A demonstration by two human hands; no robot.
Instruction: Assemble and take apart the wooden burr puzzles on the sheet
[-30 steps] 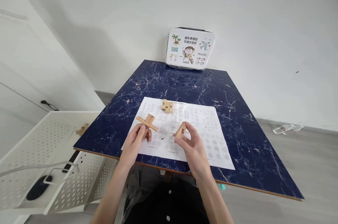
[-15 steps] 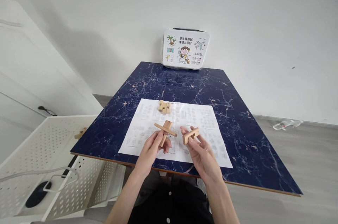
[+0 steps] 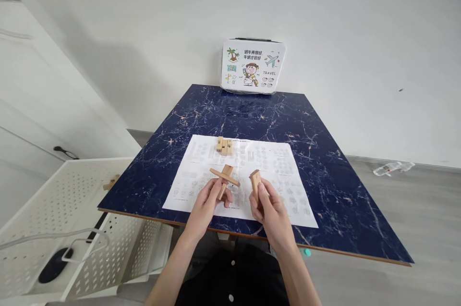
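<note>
Between the thumb and fingers of my left hand (image 3: 207, 202) are crossed wooden puzzle pieces (image 3: 226, 175), one bar lying across another. My right hand (image 3: 272, 210) grips a single wooden puzzle piece (image 3: 256, 185), held nearly upright with its end toward the far side of the table. A gap separates the two hands' pieces. Both hands are above a printed instruction sheet (image 3: 201, 164) with many small diagrams. Several more wooden pieces (image 3: 224, 146) stand in a small group on the sheet's far edge, beyond my left hand.
The sheet lies on a dark blue marble-patterned table (image 3: 248, 118). At its back, a white cartoon-printed case (image 3: 253, 66) leans against the wall. To the left is a white perforated cart (image 3: 86, 190) with a cable and a black object. A clear plastic bottle (image 3: 391, 168) lies on the floor at right.
My right hand has turned its wooden piece from lying slantwise to nearly upright, with the fingers closing round it. The left hand and its crossed pieces have barely moved.
</note>
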